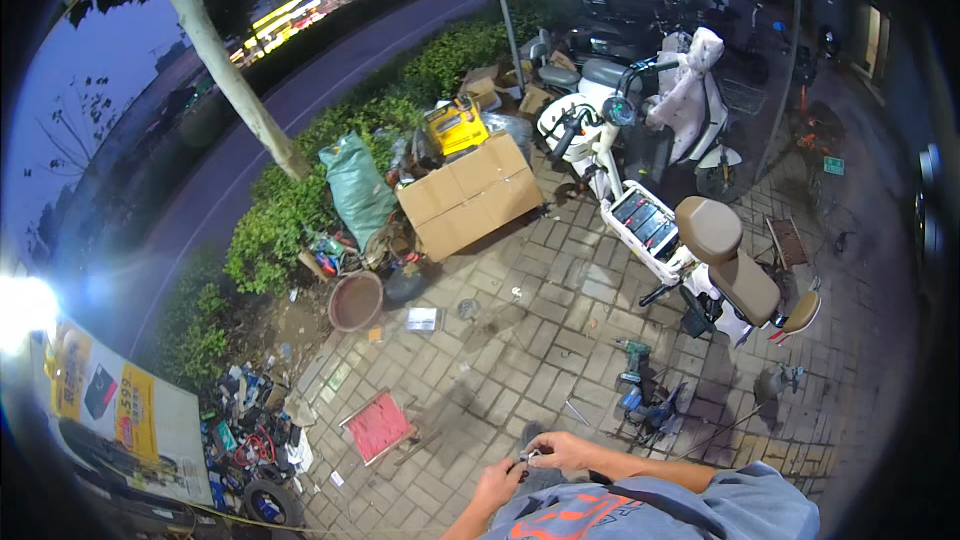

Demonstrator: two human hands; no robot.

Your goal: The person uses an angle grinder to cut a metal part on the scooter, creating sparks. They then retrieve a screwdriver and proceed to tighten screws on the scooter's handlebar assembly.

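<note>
Close in front of my body, my left hand point(499, 485) and my right hand point(562, 451) meet with bent fingers. Between their fingertips is something small and dark, partly covered by the fingers and too small to name. To the right and farther off stands a white electric scooter point(655, 258) with a tan seat point(745, 287). Its footboard is uncovered, and a row of dark batteries point(645, 221) shows inside. On the paving right of my hands lie a green cordless drill point(634, 354) and a blue power tool point(632, 400).
A low red-topped stool point(377, 427) is at left. Beyond are a brown basin point(356, 301), a large cardboard box point(470, 197) and a green sack point(357, 187). Parts and a tyre point(271, 503) are heaped by a signboard point(130, 410). Another scooter point(690, 90) stands behind.
</note>
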